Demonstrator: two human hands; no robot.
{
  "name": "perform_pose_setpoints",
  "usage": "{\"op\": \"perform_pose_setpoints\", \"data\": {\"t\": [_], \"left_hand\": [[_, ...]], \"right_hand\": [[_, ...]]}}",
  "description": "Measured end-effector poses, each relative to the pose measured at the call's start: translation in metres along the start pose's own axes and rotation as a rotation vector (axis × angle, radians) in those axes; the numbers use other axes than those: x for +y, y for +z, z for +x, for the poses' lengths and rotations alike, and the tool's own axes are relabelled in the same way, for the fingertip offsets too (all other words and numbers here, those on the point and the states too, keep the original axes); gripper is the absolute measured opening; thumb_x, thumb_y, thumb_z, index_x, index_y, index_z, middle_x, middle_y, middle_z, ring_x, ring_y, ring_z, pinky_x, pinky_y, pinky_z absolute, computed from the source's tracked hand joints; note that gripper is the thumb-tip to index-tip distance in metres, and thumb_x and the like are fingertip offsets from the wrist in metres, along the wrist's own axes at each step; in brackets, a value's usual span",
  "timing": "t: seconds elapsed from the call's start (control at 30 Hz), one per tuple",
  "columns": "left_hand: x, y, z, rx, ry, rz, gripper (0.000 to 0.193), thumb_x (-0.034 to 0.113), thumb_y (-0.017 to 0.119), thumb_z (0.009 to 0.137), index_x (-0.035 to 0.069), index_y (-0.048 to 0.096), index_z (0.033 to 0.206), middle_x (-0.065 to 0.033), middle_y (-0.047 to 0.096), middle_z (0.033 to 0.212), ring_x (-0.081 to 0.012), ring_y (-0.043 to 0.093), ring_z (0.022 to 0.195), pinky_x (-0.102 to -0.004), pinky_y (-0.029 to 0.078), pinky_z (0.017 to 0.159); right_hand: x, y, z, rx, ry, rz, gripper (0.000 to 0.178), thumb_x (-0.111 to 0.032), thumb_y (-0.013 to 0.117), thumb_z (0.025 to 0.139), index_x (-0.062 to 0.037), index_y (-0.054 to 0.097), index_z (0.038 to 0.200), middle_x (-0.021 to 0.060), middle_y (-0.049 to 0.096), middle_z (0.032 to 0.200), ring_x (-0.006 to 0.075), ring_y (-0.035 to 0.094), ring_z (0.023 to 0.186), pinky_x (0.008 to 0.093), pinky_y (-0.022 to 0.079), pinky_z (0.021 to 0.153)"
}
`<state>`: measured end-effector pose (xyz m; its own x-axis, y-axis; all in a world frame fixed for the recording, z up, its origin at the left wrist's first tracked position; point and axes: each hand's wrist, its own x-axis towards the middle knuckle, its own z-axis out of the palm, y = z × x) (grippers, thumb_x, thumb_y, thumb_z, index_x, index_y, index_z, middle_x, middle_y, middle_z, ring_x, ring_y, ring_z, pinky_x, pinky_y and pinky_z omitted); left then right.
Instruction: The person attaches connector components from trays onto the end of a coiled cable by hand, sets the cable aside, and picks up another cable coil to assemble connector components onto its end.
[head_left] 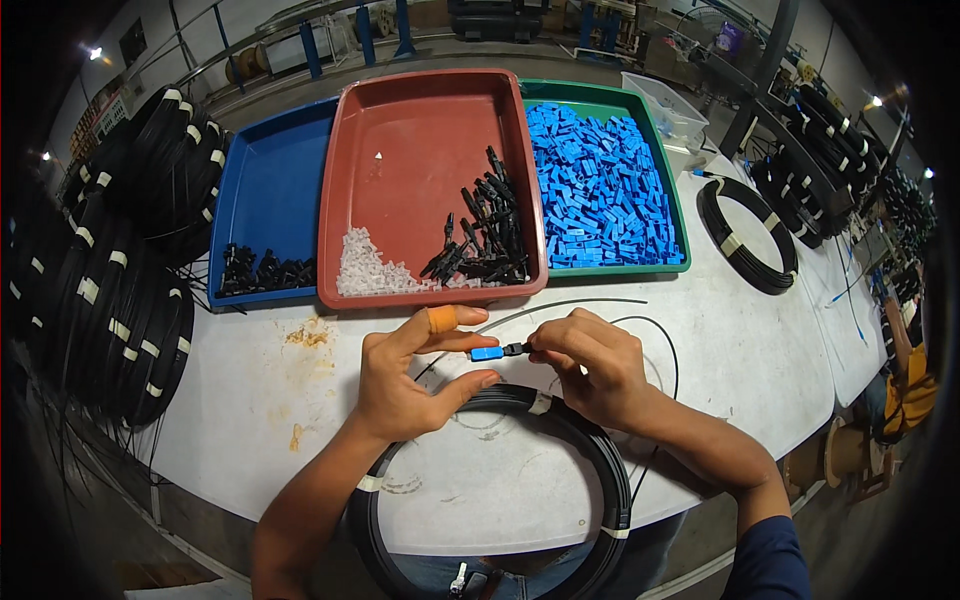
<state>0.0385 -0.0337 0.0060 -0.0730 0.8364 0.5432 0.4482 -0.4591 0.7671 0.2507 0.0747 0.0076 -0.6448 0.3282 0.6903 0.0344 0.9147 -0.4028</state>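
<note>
The right hand point(595, 362) pinches a blue-and-black plug point(487, 353) beside the spread left hand point(405, 380); beyond a black cable coil point(616, 485), a red tray point(420, 130) rests on the table point(245, 385).

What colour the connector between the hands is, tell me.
The connector is blue toward the left hand, black toward the right hand; the head view shows it.

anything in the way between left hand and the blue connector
Nothing visible: the blue connector sits between thumb and fingers of the left hand. The right hand holds its black end, on the far side.
</note>
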Motion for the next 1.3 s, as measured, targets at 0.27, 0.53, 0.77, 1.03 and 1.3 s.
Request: {"op": "perform_pose_setpoints", "data": {"t": [0.27, 0.53, 0.77, 1.03, 1.3], "left_hand": [[-0.0040, 0.0036, -0.0009, 0.125, 0.014, -0.002, 0.045, 0.001, 0.087, 0.076, -0.001, 0.066, 0.116, -0.0128, 0.079, 0.101, -0.0217, 0.076, 0.098, -0.0288, 0.057, 0.088], [-0.0076, -0.0009, -0.0035, -0.007, 0.051, -0.178, 0.043, -0.001, 0.088, 0.072, 0.001, 0.069, 0.111, -0.0113, 0.079, 0.097, -0.0188, 0.077, 0.093, -0.0272, 0.058, 0.085], [-0.0089, -0.0021, 0.0003, -0.062, 0.130, -0.049, 0.042, 0.001, 0.090, 0.069, 0.004, 0.073, 0.107, -0.0089, 0.079, 0.094, -0.0140, 0.076, 0.086, -0.0246, 0.057, 0.082], [-0.0035, 0.0009, 0.0021, -0.055, 0.114, -0.010, 0.042, 0.002, 0.089, 0.068, 0.004, 0.076, 0.108, -0.0068, 0.079, 0.091, -0.0112, 0.071, 0.085, -0.0257, 0.054, 0.081], [-0.0062, 0.0004, 0.0007, -0.050, 0.156, 0.023, 0.041, 0.005, 0.090, 0.068, 0.005, 0.079, 0.107, -0.0047, 0.080, 0.091, -0.0124, 0.068, 0.074, -0.0275, 0.051, 0.076]], "right_hand": [[0.0019, 0.0025, -0.0014, 0.008, -0.132, -0.020, 0.035, 0.016, 0.068, 0.064, -0.0012, 0.064, 0.094, 0.0103, 0.068, 0.086, 0.0251, 0.062, 0.068, 0.0363, 0.049, 0.058], [0.0027, 0.0052, -0.0059, 0.069, -0.155, 0.116, 0.036, 0.012, 0.069, 0.057, -0.0028, 0.062, 0.089, 0.0095, 0.067, 0.087, 0.0261, 0.059, 0.070, 0.0368, 0.045, 0.061], [0.0028, 0.0051, -0.0084, 0.068, -0.202, 0.107, 0.033, 0.006, 0.069, 0.057, -0.0025, 0.061, 0.088, 0.0095, 0.066, 0.091, 0.0258, 0.055, 0.069, 0.0373, 0.038, 0.062], [-0.0010, 0.0045, -0.0096, 0.083, -0.266, 0.000, 0.025, 0.001, 0.071, 0.062, -0.0019, 0.061, 0.084, 0.0102, 0.065, 0.089, 0.0233, 0.053, 0.068, 0.0366, 0.036, 0.060], [0.0002, 0.0025, -0.0022, 0.046, -0.266, 0.015, 0.017, 0.003, 0.070, 0.070, -0.0012, 0.060, 0.083, 0.0112, 0.066, 0.090, 0.0242, 0.055, 0.068, 0.0371, 0.040, 0.059]]}}
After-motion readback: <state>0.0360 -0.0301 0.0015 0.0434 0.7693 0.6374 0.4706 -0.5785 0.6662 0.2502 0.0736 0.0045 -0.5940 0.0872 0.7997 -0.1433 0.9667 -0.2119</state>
